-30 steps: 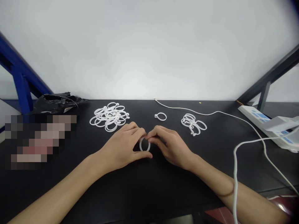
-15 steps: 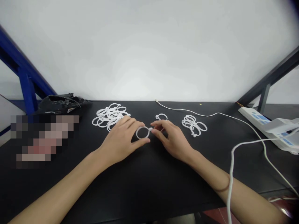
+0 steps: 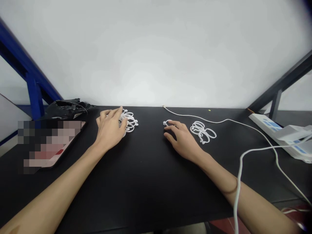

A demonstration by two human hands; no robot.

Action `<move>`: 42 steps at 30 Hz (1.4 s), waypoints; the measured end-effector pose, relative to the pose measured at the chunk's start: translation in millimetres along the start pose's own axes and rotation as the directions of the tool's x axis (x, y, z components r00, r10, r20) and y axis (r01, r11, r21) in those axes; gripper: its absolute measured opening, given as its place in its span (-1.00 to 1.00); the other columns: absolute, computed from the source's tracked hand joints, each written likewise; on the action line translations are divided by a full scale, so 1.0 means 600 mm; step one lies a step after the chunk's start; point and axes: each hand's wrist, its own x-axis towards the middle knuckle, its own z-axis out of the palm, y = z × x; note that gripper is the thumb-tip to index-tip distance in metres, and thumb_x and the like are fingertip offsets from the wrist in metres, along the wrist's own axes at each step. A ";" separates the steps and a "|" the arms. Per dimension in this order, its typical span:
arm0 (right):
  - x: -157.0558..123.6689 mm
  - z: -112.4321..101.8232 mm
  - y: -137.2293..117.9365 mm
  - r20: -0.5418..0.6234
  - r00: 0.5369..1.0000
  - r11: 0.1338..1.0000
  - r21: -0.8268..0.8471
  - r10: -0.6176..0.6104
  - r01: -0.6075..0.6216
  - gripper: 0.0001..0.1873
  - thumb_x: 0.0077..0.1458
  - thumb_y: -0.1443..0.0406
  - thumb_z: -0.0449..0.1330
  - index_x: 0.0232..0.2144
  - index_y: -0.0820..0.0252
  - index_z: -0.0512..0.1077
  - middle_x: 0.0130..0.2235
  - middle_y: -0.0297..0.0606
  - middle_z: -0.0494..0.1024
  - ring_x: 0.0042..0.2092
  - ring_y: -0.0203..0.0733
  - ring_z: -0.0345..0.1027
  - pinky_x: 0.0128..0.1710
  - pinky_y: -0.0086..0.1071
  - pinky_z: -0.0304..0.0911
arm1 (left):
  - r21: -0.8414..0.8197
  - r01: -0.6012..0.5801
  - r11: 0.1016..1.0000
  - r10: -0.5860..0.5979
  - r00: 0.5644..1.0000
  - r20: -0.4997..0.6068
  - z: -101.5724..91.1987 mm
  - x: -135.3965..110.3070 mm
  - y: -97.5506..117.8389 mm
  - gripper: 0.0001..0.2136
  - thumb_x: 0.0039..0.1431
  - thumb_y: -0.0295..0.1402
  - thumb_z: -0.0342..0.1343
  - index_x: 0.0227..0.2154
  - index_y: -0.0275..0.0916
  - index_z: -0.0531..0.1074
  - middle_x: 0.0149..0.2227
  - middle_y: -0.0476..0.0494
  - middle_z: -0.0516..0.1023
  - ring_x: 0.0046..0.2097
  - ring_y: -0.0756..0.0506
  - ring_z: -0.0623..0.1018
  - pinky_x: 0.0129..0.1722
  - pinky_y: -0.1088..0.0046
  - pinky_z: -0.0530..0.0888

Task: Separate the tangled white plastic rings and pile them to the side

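Note:
My left hand (image 3: 110,129) lies over a pile of thin white plastic rings (image 3: 132,124), each with a small knob, at the back left of the table. Its fingers are spread and hide the pile's left part; I cannot see it grip any ring. To the right, my right hand (image 3: 181,139) hovers low over the table, fingers apart and nothing visible between them. A single white ring (image 3: 165,123) lies just behind its fingertips, partly covered by them. Farther right sits a smaller cluster of similar rings (image 3: 204,132).
A white cable (image 3: 195,115) runs across the back to the right, near a white power strip (image 3: 275,126). Another cable (image 3: 241,169) hangs across my right forearm. On the left are a black plastic bag (image 3: 63,109) and a flat, partly blurred-out object (image 3: 58,159).
My hands have parted. The left moved left and back onto the pile, its fingers spreading; the right stayed near its place. The ring held between them is no longer seen there.

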 end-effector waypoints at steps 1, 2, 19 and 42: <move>0.000 0.001 0.000 0.017 1.000 1.000 0.005 -0.001 0.001 -0.71 0.28 0.21 0.07 -0.05 0.21 0.46 0.19 -0.04 0.34 0.23 0.11 0.14 0.20 0.06 0.16 | -0.002 -0.001 1.000 0.001 1.000 -0.001 -0.001 -0.001 0.002 -0.47 0.31 -0.17 -0.22 0.24 -0.31 0.23 0.22 -0.29 0.35 0.20 -0.44 0.21 0.10 -0.07 0.23; 0.001 0.001 0.000 0.029 1.000 1.000 0.007 -0.002 0.002 -0.71 0.28 0.22 0.07 -0.05 0.21 0.46 0.18 -0.04 0.36 0.23 0.11 0.14 0.20 0.06 0.16 | -0.004 -0.007 1.000 0.007 1.000 -0.004 -0.002 -0.003 0.004 -0.48 0.31 -0.17 -0.22 0.23 -0.29 0.25 0.22 -0.28 0.35 0.20 -0.43 0.21 0.11 -0.06 0.23; -0.004 -0.009 -0.016 0.046 0.997 0.997 0.055 -0.058 0.055 -0.78 0.24 0.35 0.09 -0.11 0.15 0.48 -0.09 -0.11 0.49 -0.02 0.03 0.29 0.03 0.00 0.33 | 0.109 -0.111 0.988 0.087 0.975 0.205 0.019 -0.003 -0.008 -0.42 0.36 -0.06 -0.32 0.30 -0.24 0.15 0.35 -0.29 0.15 0.36 -0.37 0.12 0.26 -0.09 0.11; -0.006 -0.008 -0.022 0.100 0.992 0.990 0.124 -0.074 0.061 -0.79 0.24 0.39 0.10 -0.12 0.16 0.48 -0.08 -0.15 0.48 -0.04 -0.03 0.27 0.06 -0.06 0.30 | 0.201 -0.142 0.969 0.081 0.955 0.284 0.016 -0.010 0.009 -0.17 0.24 0.16 -0.29 0.38 -0.38 -0.13 0.40 -0.31 -0.03 0.39 -0.44 -0.05 0.29 -0.24 -0.13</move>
